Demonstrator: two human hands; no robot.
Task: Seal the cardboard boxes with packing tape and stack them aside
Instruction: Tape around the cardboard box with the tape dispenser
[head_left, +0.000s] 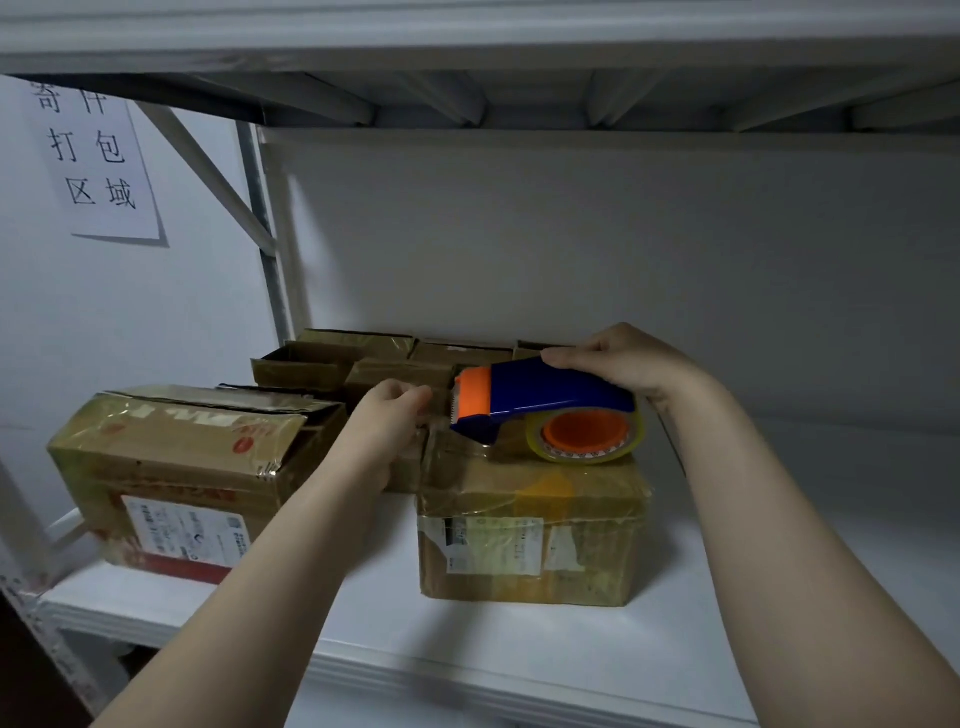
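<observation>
A paper sign (98, 156) on the wall (52, 312) reads 寄件 打包 区域; the shipping labels (189, 535) are illegible.

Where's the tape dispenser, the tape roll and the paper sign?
tape dispenser (545, 387), head view, blue body.
tape roll (582, 455), head view, lower rim.
paper sign (96, 156), head view, sheet's middle.

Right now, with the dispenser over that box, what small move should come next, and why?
Probably press the free end of the tape onto the box near its left edge, then draw the dispenser rightward. The right hand grips the dispenser over the box top, and the left hand curls its fingertips at the cutter, seemingly pinching that end.
</observation>
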